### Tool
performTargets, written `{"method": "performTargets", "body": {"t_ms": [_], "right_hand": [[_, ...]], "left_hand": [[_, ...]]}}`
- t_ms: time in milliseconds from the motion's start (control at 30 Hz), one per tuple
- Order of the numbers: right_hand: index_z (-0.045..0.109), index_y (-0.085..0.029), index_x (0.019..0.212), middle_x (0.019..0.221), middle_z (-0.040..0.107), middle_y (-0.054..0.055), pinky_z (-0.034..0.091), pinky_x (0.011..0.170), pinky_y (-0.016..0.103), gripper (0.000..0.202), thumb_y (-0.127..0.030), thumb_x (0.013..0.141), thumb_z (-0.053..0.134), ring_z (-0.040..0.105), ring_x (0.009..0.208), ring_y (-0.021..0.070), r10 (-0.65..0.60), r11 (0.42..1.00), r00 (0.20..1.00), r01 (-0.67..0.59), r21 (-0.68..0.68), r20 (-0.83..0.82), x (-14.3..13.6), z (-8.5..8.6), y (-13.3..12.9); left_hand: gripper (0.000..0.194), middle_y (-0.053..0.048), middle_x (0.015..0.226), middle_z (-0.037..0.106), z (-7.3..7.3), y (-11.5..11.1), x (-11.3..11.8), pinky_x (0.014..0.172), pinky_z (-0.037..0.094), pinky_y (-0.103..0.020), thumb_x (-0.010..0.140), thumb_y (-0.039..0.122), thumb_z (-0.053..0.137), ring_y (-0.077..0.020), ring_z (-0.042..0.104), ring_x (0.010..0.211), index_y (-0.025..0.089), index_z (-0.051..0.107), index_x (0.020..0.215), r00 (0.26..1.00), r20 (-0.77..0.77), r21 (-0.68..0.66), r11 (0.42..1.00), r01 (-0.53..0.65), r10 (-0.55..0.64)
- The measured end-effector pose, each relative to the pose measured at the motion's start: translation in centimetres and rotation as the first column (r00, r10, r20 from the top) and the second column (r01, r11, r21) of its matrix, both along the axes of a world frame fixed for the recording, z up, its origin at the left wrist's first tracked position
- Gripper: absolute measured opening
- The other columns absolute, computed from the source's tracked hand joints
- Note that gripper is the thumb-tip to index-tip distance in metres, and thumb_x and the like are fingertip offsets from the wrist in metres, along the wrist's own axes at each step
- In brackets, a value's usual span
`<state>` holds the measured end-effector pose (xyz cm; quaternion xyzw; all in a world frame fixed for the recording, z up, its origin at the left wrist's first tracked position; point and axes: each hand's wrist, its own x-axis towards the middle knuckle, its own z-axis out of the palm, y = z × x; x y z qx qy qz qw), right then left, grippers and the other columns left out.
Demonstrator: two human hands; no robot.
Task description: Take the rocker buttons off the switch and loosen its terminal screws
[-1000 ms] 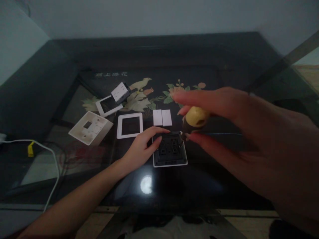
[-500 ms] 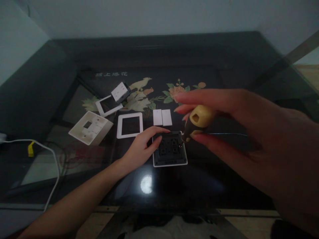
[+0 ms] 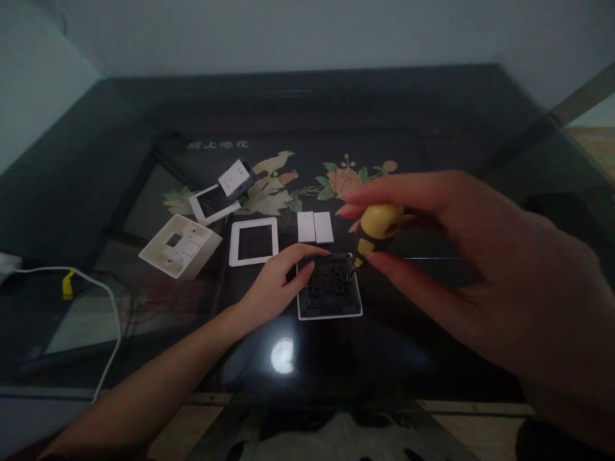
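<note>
A black switch module with a white rim (image 3: 330, 301) lies back side up on the dark glass table. My left hand (image 3: 276, 278) grips its upper left edge, thumb on the back and fingers along the far side. Between the thumb and fingers of my right hand (image 3: 451, 243) is a yellow and black screwdriver (image 3: 379, 225), tilted, its tip at the module's right side. Beyond the module lie two white rectangular plates (image 3: 314, 227) side by side. To their left is a white square frame (image 3: 254, 242).
At the left stand a white back box (image 3: 180, 246) and a second white frame (image 3: 206, 208) with a socket module (image 3: 235, 178) resting on it. A white cable (image 3: 113, 301) with a yellow tag (image 3: 68, 286) runs along the left side of the glass table (image 3: 307, 109).
The screwdriver handle has turned and shifted slightly left in my right hand. The whole view has moved a little. My left hand stays on the module.
</note>
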<state>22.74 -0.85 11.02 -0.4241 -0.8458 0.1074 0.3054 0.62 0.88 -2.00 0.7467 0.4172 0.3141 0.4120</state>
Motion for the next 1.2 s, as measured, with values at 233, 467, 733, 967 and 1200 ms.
{"method": "performTargets", "body": {"t_ms": [233, 467, 733, 967, 1200], "right_hand": [[0.065, -0.03, 0.113, 0.106, 0.069, 0.0, 0.058, 0.089, 0.03, 0.023, -0.026, 0.09, 0.064, 0.067, 0.096, 0.0197, 0.026, 0.995, 0.999, -0.024, 0.097, -0.022, -0.3, -0.2, 0.6], [0.059, -0.027, 0.13, 0.131, 0.067, 0.001, 0.059, 0.092, 0.034, 0.043, -0.016, 0.089, 0.056, 0.068, 0.107, 0.0235, -0.005, 1.0, 1.0, 0.005, 0.003, -0.012, -0.2, -0.1, 0.3], [0.065, -0.029, 0.12, 0.109, 0.07, 0.002, 0.059, 0.088, 0.03, 0.029, -0.02, 0.093, 0.056, 0.069, 0.094, 0.019, 0.013, 0.996, 0.999, -0.01, 0.085, -0.034, -0.6, -0.4, 0.3], [0.062, -0.031, 0.125, 0.127, 0.069, -0.003, 0.061, 0.091, 0.031, 0.042, -0.018, 0.085, 0.065, 0.072, 0.099, 0.0202, 0.024, 0.998, 0.996, -0.029, -0.054, -0.091, 0.3, -0.2, 0.5], [0.066, -0.03, 0.119, 0.116, 0.071, -0.005, 0.06, 0.091, 0.025, 0.041, -0.021, 0.08, 0.077, 0.071, 0.101, 0.0156, -0.018, 0.987, 0.937, -0.04, -0.158, -0.348, 0.6, 0.0, 1.1]], "left_hand": [[0.026, -0.007, 0.117, 0.07, -0.1, 0.2, 0.1, 0.098, 0.05, -0.04, 0.097, 0.02, 0.049, -0.0235, 0.064, 0.111, 0.019, 0.065, 0.117, 1.0, 0.015, -0.001, 1.0, 0.006, -0.006], [0.025, -0.007, 0.116, 0.071, 0.1, 0.1, 0.1, 0.097, 0.051, -0.04, 0.097, 0.021, 0.048, -0.0229, 0.065, 0.109, 0.02, 0.065, 0.115, 1.0, 0.011, 0.003, 1.0, 0.006, -0.006], [0.025, -0.006, 0.115, 0.07, -0.1, 0.1, 0.1, 0.098, 0.05, -0.039, 0.097, 0.02, 0.049, -0.0235, 0.064, 0.109, 0.019, 0.065, 0.116, 1.0, 0.009, 0.015, 1.0, 0.005, -0.005], [0.026, -0.008, 0.117, 0.07, 0.2, 0.1, 0.1, 0.099, 0.05, -0.041, 0.097, 0.02, 0.047, -0.0231, 0.065, 0.108, 0.019, 0.065, 0.116, 1.0, -0.006, 0.009, 1.0, 0.007, -0.007], [0.026, -0.008, 0.115, 0.07, 0.4, 0.1, 0.2, 0.097, 0.051, -0.039, 0.096, 0.018, 0.047, -0.0223, 0.065, 0.109, 0.019, 0.065, 0.114, 1.0, -0.011, 0.038, 0.999, 0.004, -0.004]]}}
